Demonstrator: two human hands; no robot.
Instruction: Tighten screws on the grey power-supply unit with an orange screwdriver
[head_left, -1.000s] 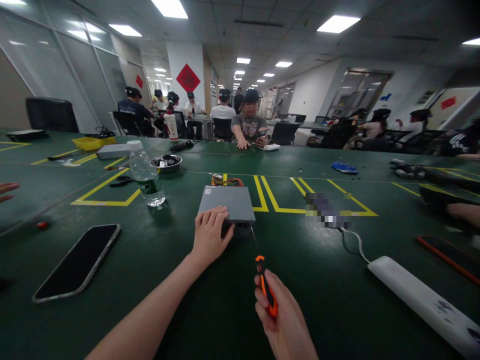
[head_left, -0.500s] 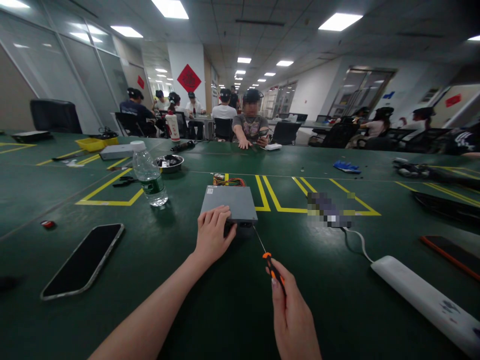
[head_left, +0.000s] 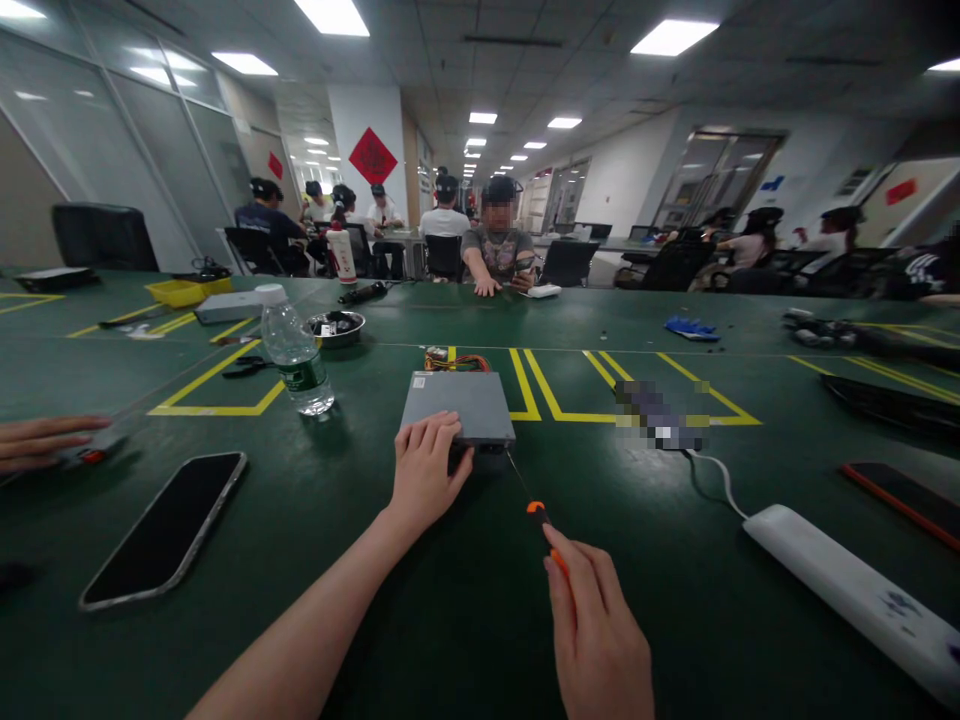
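Grey metal made up the box (head_left: 484,400), which lay on the bench (head_left: 442,640) under and just beyond my left grip (head_left: 426,462). That grip was spread flat, fingers over the top and thumb bent down by the near side, bracing the box rather than wrapping it. My right grip (head_left: 596,605) was curled about the handle of a screwdriver (head_left: 537,512), whose thin shaft ran away from me to the box's near right corner. I could not tell whether the tip was seated in a screw. For a good turn, I judged, the shaft wanted to lie straight in line with the screw; it looked slanted to me, so squaring it up seemed wise. Steady forward pressure under each twist would guard against slipping, with the left grip bearing back against that push. Wires (head_left: 466,363) bunched at the box's far side, beyond both grips, and a bottle (head_left: 295,350) stood beyond and left of my left grip, well apart from the screwdriver.
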